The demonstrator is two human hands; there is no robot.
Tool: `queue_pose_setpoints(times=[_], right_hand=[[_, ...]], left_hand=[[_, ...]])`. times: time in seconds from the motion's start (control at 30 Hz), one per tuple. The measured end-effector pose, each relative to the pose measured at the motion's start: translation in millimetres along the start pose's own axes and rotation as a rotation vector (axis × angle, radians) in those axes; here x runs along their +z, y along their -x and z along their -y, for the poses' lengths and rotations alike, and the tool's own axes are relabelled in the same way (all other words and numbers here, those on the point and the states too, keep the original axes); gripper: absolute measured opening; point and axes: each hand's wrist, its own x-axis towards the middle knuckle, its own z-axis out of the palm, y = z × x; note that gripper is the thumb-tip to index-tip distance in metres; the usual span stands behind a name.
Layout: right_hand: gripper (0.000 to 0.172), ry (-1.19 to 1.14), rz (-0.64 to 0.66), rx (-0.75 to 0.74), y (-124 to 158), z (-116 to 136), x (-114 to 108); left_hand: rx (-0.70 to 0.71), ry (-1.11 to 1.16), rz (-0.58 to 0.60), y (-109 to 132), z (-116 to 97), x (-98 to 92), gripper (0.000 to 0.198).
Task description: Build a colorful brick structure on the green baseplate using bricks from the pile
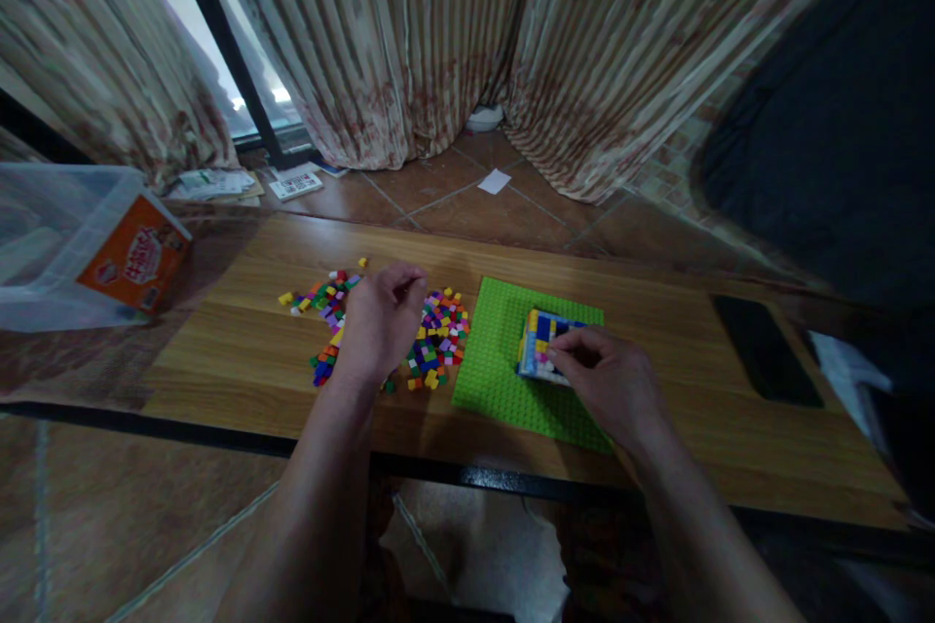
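A green studded baseplate (489, 360) lies on the wooden table. On it stands a small block structure (539, 336) in blue, yellow and white. My right hand (610, 375) is over the structure's right part, thumb and forefinger pinched at its top beside a pink piece; what the fingertips hold is too small to make out. Loose coloured bricks (438, 336) are spread left of the baseplate. Above them is my left hand (386, 316), its fingers curled together and thumb against forefinger; anything between them is hidden.
A dark phone-like slab (766, 350) lies at the table's right. Past the table's left end is a clear plastic bin (65, 243) with an orange label. Curtains (453, 39) hang behind, with papers on the tiled floor.
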Motion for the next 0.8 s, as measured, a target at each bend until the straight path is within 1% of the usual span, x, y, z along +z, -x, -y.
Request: queue_pose_setpoints(times=[0.13,0.2,0.27,0.33,0.4,0.5,0.67,0.7,0.73,0.8], right_hand=[[0.017,-0.199,-0.121,0.069,2,5,1],[0.016,-0.23,-0.172,0.018,5,11,2],[0.013,-0.187,-0.176,-0.088,10,20,5],[0.013,-0.129,-0.128,-0.205,16,28,9],[0.014,-0.1,-0.047,-0.302,22,35,15],[0.014,-0.103,0.102,-0.392,31,44,28],[0.02,-0.089,0.317,-0.475,49,50,59],[0.022,-0.074,0.36,-0.52,53,50,64],[0.023,-0.05,0.392,-0.558,56,50,69],[0.026,-0.004,0.411,-0.623,61,50,74]], left_hand=[[-0.006,0.049,-0.062,-2,1,-6.7,0.014],[-0.022,0.114,-0.115,-2,3,-9.4,0.013],[-0.059,0.182,-0.175,-4,5,-12.4,0.014],[-0.095,0.248,-0.236,-5,6,-16.1,0.015],[-0.119,0.305,-0.292,-7,6,-20.2,0.016],[-0.152,0.358,-0.349,-8,3,-25.1,0.016],[-0.182,0.39,-0.341,-8,1,-26.2,0.016],[-0.182,0.386,-0.335,-7,1,-25.7,0.017],[-0.183,0.383,-0.329,-7,1,-25.1,0.017],[-0.178,0.382,-0.317,-7,2,-24.2,0.018]])
